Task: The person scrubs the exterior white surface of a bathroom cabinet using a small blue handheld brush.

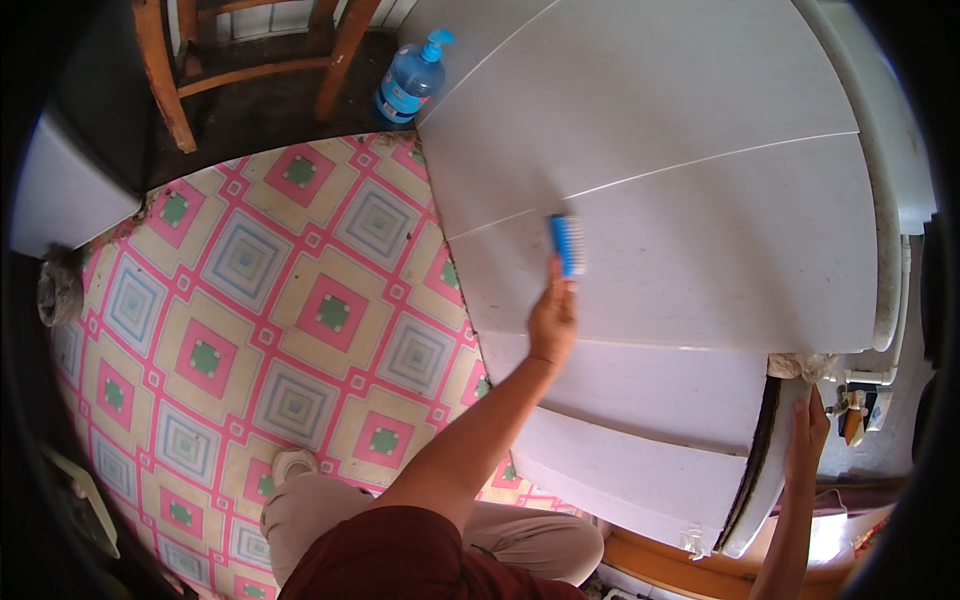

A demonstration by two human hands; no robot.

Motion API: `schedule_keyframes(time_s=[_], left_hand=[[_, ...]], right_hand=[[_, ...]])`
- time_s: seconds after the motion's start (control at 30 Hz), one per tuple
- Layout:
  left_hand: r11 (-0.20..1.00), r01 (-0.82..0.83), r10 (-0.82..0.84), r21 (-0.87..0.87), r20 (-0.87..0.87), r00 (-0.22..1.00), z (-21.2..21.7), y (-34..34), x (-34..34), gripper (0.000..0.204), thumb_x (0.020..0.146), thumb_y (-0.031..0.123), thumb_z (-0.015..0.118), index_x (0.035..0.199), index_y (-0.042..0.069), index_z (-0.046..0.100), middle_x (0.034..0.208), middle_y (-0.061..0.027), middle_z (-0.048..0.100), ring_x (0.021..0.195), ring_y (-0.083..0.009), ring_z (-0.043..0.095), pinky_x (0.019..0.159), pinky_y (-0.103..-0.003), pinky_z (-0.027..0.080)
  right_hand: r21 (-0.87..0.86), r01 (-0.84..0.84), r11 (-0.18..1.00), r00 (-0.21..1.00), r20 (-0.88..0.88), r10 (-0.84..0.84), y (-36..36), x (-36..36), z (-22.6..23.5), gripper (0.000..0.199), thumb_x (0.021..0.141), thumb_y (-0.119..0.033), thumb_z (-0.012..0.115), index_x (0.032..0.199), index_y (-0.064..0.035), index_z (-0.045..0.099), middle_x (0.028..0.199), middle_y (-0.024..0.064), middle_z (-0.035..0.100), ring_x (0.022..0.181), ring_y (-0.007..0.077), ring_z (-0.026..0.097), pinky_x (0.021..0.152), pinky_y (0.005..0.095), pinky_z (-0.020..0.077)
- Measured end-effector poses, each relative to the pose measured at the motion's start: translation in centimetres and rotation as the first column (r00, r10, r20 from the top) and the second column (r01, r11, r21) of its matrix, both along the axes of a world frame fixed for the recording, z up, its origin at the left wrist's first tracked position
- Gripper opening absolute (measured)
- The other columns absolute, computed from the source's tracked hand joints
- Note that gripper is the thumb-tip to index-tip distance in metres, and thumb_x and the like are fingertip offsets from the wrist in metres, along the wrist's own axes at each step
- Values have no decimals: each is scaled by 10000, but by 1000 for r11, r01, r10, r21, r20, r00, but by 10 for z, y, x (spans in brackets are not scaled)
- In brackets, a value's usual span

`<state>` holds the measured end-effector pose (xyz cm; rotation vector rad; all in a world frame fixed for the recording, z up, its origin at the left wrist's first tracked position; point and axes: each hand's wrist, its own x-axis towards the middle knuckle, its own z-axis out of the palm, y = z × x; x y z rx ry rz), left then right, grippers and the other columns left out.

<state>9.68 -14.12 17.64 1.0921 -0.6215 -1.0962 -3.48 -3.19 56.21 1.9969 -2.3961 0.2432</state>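
Note:
My left hand (552, 325) is closed round the near end of a blue scrub brush (565, 245) with pale bristles. The brush is over the white cabinet panel (700, 240), its bristles turned to the right; I cannot tell whether they touch. The hand and brush are slightly blurred. On the right, my right hand (808, 435) rests at the pale countertop edge (775, 465), fingers stretched out, with nothing seen in it. A crumpled clear plastic piece (808, 366) lies just beyond its fingertips.
A blue pump bottle (410, 82) stands at the panel's far left corner, near a wooden chair (255, 78). Patterned pink and cream flooring (300, 310) spreads left of the cabinet. White pipes and a tap (855, 400) are at the right. My bent legs (530, 535) are below.

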Motion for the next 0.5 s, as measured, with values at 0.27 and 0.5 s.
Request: schedule_keyframes(time_s=[0.27, 0.5], left_hand=[[979, 115, -81, 168, -195, 977, 24, -4, 12, 501, 946, 194, 472, 1411, 109, 306, 639, -72, 496, 560, -124, 444, 551, -254, 404], [891, 182, -158, 416, -93, 983, -23, 1, 12, 457, 951, 204, 455, 1378, 79, 354, 922, -192, 641, 759, -277, 626, 671, -326, 490]], right_hand=[[-13, 9, 1000, 1000, -11, -9, 2, -1, -1, 517, 916, -314, 489, 1285, 46, 450, 1051, 78, 583, 900, 123, 482, 810, 245, 393], [-68, -61, 996, 998, 29, 63, 4, -11, -8, 528, 923, -326, 480, 1285, 58, 450, 1048, 70, 592, 882, 111, 487, 801, 238, 392]])
